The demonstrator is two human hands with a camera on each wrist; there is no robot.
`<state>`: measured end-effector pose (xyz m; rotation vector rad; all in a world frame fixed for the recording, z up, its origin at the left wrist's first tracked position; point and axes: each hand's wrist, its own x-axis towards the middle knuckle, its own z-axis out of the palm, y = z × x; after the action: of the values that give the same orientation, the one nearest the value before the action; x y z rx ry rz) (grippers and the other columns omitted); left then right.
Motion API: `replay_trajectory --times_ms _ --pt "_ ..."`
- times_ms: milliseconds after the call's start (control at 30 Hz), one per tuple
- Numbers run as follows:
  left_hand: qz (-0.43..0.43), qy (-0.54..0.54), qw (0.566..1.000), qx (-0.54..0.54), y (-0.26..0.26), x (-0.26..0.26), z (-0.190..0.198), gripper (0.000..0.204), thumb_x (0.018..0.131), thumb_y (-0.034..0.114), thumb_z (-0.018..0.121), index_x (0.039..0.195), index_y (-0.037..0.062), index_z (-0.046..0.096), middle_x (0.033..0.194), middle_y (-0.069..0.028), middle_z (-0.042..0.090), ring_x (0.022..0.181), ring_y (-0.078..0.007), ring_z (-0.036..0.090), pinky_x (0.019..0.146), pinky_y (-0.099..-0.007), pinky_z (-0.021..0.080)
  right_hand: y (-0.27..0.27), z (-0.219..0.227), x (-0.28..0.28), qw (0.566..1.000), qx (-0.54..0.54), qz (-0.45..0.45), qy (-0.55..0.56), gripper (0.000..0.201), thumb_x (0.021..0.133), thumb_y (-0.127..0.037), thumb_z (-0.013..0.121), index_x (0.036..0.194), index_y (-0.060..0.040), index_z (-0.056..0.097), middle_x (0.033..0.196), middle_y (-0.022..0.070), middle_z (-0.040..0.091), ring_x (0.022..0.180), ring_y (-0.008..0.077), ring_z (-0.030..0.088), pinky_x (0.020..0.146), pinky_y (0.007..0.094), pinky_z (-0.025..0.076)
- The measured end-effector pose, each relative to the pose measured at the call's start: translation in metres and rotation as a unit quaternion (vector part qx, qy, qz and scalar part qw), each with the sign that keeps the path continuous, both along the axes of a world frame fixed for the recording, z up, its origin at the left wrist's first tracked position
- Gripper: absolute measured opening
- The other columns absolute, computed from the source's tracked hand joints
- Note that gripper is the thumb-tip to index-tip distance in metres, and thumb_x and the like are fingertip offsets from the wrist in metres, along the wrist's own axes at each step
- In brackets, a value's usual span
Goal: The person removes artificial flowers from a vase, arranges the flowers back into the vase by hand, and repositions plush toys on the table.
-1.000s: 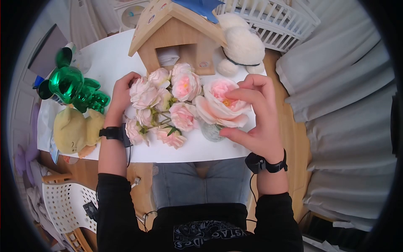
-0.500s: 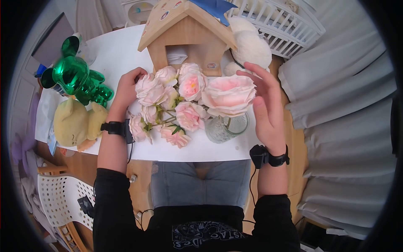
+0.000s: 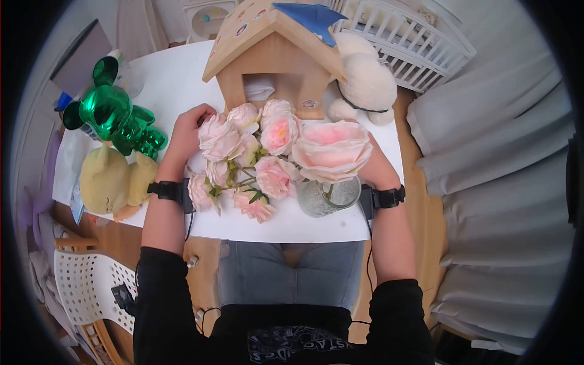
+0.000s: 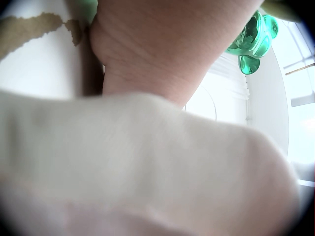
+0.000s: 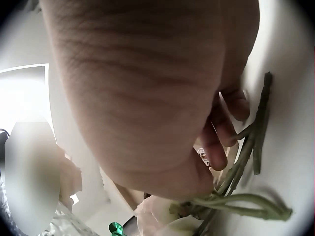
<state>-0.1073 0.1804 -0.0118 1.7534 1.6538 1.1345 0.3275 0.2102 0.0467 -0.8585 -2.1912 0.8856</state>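
Observation:
A large pink rose (image 3: 331, 152) stands in a ribbed glass vase (image 3: 319, 204) near the table's front edge. To its left lie several paler pink roses (image 3: 277, 176) with green leaves. My left hand (image 3: 190, 134) rests at the left side of these roses, its fingertips hidden behind the blooms. My right hand (image 3: 378, 163) reaches behind the large rose, mostly covered by it in the head view. The right wrist view shows its loosely bent fingers (image 5: 215, 150) and thumb apart, close to green stems (image 5: 251, 140) on the white surface.
A wooden house (image 3: 274, 67) stands behind the roses, with a white plush toy (image 3: 368, 79) to its right. On the left are a shiny green bear figure (image 3: 109, 112) and a yellow plush toy (image 3: 106, 182). The white table (image 3: 292, 234) ends close to the person's lap.
The right hand let go of the large rose, which now stands in the vase. That hand then moved forward and left behind the bloom. The left hand stayed beside the roses.

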Motion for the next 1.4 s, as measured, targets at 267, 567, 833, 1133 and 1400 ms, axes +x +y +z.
replay_trajectory --times_ms 267,567,833,1133,1400 --pt "-0.011 0.008 1.000 0.003 -0.001 -0.001 -0.002 0.020 0.093 0.016 0.079 0.104 0.0031 0.069 0.080 0.0031 0.062 0.079 -0.0052 0.052 0.072 -0.0263 0.046 -0.015 0.009 -0.007 0.994 -0.104 0.010 0.024 0.045 0.090 -0.009 0.081 0.134 -0.0067 0.071 0.140 0.0149 0.068 0.131 0.0366 0.063 0.111 0.0411 0.052" --pt "-0.008 0.016 1.000 -0.001 -0.001 0.000 0.001 0.020 0.092 0.014 0.079 0.104 0.0035 0.069 0.082 0.0043 0.064 0.080 -0.0046 0.053 0.074 -0.0260 0.047 -0.014 0.003 -0.010 0.997 -0.055 -0.055 -0.015 0.041 0.093 -0.010 0.077 0.134 -0.0091 0.072 0.136 0.0130 0.070 0.129 0.0344 0.065 0.106 0.0409 0.055" --pt "0.001 0.016 1.000 0.000 -0.002 0.001 0.002 0.023 0.091 0.017 0.082 0.102 0.0003 0.070 0.082 -0.0007 0.067 0.079 -0.0068 0.056 0.073 -0.0263 0.049 -0.005 0.000 -0.009 0.991 0.118 -0.066 0.021 0.044 0.078 0.006 0.078 0.120 -0.0056 0.074 0.118 0.0121 0.072 0.111 0.0374 0.067 0.092 0.0426 0.057" --pt "0.002 0.017 1.000 -0.003 0.000 0.000 -0.001 0.025 0.091 0.018 0.082 0.102 0.0001 0.069 0.082 -0.0007 0.067 0.078 -0.0065 0.055 0.073 -0.0261 0.049 -0.011 0.003 -0.007 0.992 -0.081 -0.058 0.073 0.046 0.090 0.008 0.071 0.134 -0.0056 0.071 0.123 0.0149 0.076 0.111 0.0223 0.075 0.099 0.0369 0.057" --pt "-0.005 -0.002 1.000 0.002 -0.001 -0.001 0.000 0.025 0.091 0.018 0.082 0.102 -0.0001 0.069 0.082 -0.0007 0.067 0.078 -0.0070 0.056 0.073 -0.0267 0.049 -0.003 -0.011 0.004 0.992 -0.093 0.013 0.080 0.053 0.095 0.008 0.065 0.147 -0.0048 0.065 0.136 0.0145 0.074 0.125 0.0221 0.069 0.110 0.0364 0.052"
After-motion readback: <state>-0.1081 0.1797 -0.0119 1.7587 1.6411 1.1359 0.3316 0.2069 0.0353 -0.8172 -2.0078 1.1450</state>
